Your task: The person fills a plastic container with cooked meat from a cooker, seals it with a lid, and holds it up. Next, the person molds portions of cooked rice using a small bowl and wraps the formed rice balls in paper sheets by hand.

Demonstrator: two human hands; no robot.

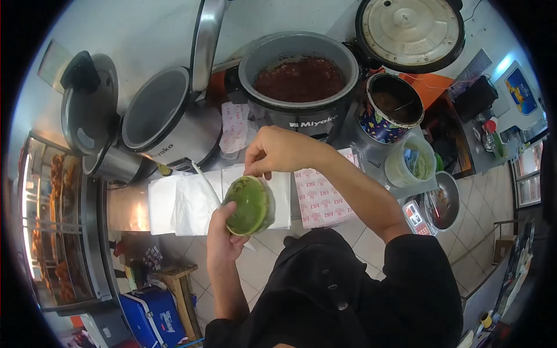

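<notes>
Left hand has the green bowl in its grip, thumb over the rim, apparently to steady it with the mouth visible. Right hand bunches its fingers at the far rim; contents of that grip cannot be determined. Bowl sits above white paper.

Food shop with a working counter

The large Miyako cooker has a second big cooker to its left, a lit glass case of browned food farther left, printed wrapping sheets in front, and a decorated pot to its right.
</notes>
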